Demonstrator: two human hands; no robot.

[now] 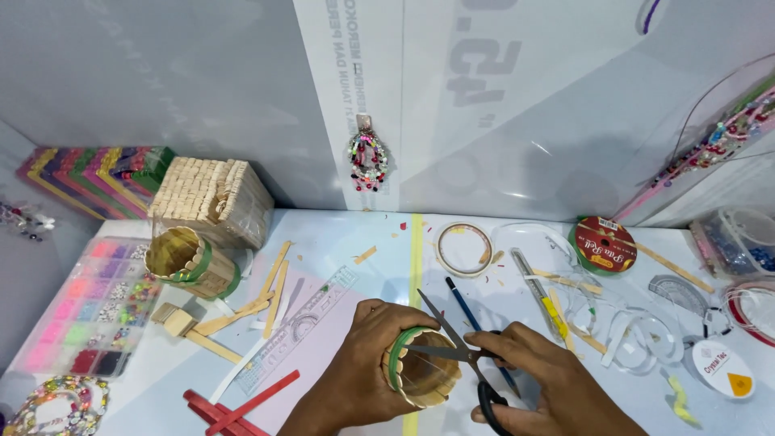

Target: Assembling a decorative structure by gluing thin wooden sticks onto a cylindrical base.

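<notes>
My left hand (359, 367) wraps around a small round cup made of wooden craft sticks (424, 379), with a green band around its rim, held on its side above the table. My right hand (549, 383) grips black-handled scissors (460, 351). Their blades are open and the tips reach across the mouth of the cup. A blue pencil (464, 307) lies on the table just behind the scissors.
A second stick cup (190, 260) and a stick box (211, 198) stand at back left, beside a bead organizer (89, 307). Loose sticks (270, 295), a clear ruler (295, 331), red sticks (242, 404), tape rolls (464, 249), ribbon spool (604, 245) and white strips (638, 331) lie scattered.
</notes>
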